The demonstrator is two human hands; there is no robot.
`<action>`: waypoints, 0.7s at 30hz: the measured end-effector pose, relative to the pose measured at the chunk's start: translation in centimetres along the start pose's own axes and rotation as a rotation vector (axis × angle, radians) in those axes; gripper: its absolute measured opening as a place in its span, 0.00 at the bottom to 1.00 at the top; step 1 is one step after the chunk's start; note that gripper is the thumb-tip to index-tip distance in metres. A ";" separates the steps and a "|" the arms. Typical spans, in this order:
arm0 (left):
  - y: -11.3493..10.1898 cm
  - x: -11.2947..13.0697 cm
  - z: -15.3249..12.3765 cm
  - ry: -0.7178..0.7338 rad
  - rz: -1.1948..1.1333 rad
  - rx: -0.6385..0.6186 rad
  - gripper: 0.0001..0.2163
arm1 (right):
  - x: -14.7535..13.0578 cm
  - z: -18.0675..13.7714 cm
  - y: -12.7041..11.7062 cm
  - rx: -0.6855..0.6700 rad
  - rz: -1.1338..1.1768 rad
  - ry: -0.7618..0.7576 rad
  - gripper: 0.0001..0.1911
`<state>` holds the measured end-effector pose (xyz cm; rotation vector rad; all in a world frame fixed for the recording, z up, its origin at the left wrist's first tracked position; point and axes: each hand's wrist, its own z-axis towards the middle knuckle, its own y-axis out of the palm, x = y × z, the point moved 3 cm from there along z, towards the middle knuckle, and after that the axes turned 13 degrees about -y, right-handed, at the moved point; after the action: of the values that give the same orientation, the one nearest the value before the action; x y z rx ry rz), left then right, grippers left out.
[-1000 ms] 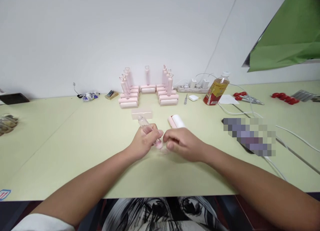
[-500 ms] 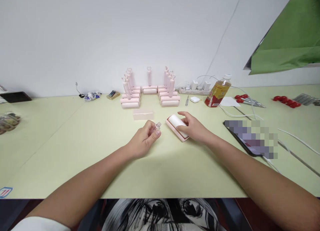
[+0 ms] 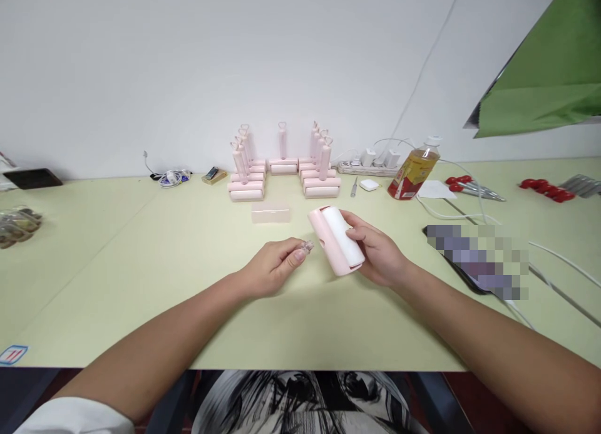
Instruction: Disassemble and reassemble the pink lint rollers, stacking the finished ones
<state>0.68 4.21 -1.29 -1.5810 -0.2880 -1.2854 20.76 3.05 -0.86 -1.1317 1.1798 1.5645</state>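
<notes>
My right hand (image 3: 382,249) is closed around a pink lint roller head (image 3: 334,243) with a white roll (image 3: 344,233) in it. The head is tilted, and a small notch shows in its pink side. A small clear plastic piece (image 3: 307,246) pokes out of my left hand (image 3: 275,266), pinched by thumb and fingers just left of the head; the rest of it is hidden in the hand. Behind my hands lies a clear pinkish cover (image 3: 271,213). Farther back, several pink lint rollers (image 3: 322,186) stand in a U shape with handles upright.
To the right are a drink bottle (image 3: 414,171), a power strip (image 3: 364,168), a screwdriver (image 3: 354,186), a white square item (image 3: 370,185), red-handled tools (image 3: 464,183) and a phone-like device (image 3: 457,265) with cables. A small box (image 3: 215,175) and coiled cable (image 3: 171,178) sit at back left.
My right hand has lifted the roller head and turned it so its pink notched side faces my left hand. My left hand has moved slightly right with the clear piece.
</notes>
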 end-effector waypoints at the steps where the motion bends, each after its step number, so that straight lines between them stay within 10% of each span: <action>1: 0.0 0.0 -0.1 -0.001 0.001 0.000 0.15 | 0.1 0.0 0.0 0.002 -0.002 0.004 0.30; 21: 0.4 -0.3 -0.1 -0.011 0.134 -0.033 0.18 | 0.9 -0.5 0.3 -0.016 0.106 0.033 0.30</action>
<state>0.84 4.10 -1.74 -1.6074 -0.1653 -1.1834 20.33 2.60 -1.76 -1.1257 1.2690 1.6430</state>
